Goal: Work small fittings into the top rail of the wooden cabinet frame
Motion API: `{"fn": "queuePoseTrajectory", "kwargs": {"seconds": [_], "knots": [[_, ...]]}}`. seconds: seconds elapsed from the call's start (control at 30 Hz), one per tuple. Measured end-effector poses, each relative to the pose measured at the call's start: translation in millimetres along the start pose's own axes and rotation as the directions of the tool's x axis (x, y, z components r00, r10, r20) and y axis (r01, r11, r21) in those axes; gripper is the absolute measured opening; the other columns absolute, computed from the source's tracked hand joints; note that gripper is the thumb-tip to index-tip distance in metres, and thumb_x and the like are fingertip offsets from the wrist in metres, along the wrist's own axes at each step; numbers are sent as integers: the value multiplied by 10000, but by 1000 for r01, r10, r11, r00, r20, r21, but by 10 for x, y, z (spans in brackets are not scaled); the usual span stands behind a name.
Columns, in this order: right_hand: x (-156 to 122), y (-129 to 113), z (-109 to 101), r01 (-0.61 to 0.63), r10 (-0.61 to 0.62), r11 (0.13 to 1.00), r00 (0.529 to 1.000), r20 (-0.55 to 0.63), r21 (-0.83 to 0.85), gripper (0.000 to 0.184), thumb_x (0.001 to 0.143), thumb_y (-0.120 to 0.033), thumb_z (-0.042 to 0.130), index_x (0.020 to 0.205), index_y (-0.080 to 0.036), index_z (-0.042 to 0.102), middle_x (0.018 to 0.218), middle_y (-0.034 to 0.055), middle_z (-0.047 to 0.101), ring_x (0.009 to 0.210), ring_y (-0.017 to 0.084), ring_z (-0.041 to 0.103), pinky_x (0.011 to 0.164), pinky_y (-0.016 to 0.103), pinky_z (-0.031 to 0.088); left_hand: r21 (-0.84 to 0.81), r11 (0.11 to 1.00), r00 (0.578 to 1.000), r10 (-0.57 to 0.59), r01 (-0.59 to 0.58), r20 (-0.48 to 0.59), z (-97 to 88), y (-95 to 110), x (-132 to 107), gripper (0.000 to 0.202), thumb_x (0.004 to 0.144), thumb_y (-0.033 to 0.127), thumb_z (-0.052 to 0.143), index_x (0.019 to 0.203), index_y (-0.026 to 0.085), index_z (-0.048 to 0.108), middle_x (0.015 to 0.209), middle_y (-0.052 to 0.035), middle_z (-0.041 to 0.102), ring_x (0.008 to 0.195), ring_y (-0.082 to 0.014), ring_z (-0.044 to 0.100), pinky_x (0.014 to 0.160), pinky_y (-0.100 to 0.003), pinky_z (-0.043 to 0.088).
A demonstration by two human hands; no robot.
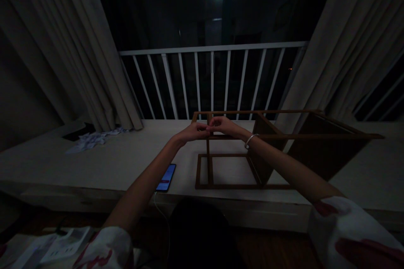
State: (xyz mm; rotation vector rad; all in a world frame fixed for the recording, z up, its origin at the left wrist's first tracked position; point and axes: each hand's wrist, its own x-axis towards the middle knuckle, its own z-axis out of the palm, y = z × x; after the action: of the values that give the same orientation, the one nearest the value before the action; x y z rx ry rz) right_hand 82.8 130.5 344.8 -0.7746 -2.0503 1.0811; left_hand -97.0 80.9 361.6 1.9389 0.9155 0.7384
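Observation:
A brown wooden shelf frame (233, 187) lies on its side along the white window ledge. At its left end, over the upper rail, both my hands meet with their fingertips together. My left hand (193, 131) comes in from the left, fingers pinched. My right hand (225, 126), with a silver bracelet (250, 140) at the wrist, has its thumb and fingers curled in a pinch against the left fingertips. Whatever is between them is too small and dark to make out. Just left of the frame a lit phone (166, 178) rests on the ledge.
A white cable (166, 218) runs down from the phone. Crumpled papers (91, 139) lie at the ledge's left. White railings (212, 80) stand behind, between beige curtains (82, 50). A white power strip (67, 244) is at the lower left. The room is dim.

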Motion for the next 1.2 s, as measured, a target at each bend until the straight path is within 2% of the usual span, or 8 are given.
{"fn": "queuePoseTrajectory", "kwargs": {"seconds": [0.4,0.53,0.67,1.0,1.2], "knots": [[-30,-15,9,14,-15,999,1000,-15,-51,366,582,-451,636,674,-131,484,631,-26,486,565,58,421,505,191,309,-55,998,1000,-24,23,-17,-27,-49,1,341,630,361,628,845,97,601,751,-30,587,662,-99,519,603,-216,396],[-29,-5,21,15,-15,1000,1000,-20,-10,375,574,-444,647,675,-147,440,608,-42,462,543,52,404,489,184,293,-51,999,999,-17,15,-35,-25,-39,2,310,623,355,636,800,102,608,732,-21,594,664,-98,527,606,-214,399],[-31,-13,27,11,-11,999,1000,-6,32,393,544,-433,671,669,-154,424,596,-51,453,532,48,402,482,179,286,-98,995,1000,-26,26,-4,-22,-30,-5,310,627,347,637,821,107,601,754,-24,602,693,-105,542,638,-224,414],[-89,-153,38,5,-7,998,999,36,57,402,534,-447,673,642,-139,437,555,-48,469,492,38,395,445,175,246,-102,994,1000,27,-26,7,-23,-43,4,302,634,345,637,809,104,587,770,-22,591,710,-104,534,641,-212,406],[-89,-154,36,23,-27,997,998,55,78,394,553,-443,670,641,-130,447,558,-43,482,487,33,401,442,167,260,-94,995,1000,27,-26,14,-29,-41,4,344,631,372,639,840,101,598,772,-29,600,720,-113,539,649,-220,414]]}}
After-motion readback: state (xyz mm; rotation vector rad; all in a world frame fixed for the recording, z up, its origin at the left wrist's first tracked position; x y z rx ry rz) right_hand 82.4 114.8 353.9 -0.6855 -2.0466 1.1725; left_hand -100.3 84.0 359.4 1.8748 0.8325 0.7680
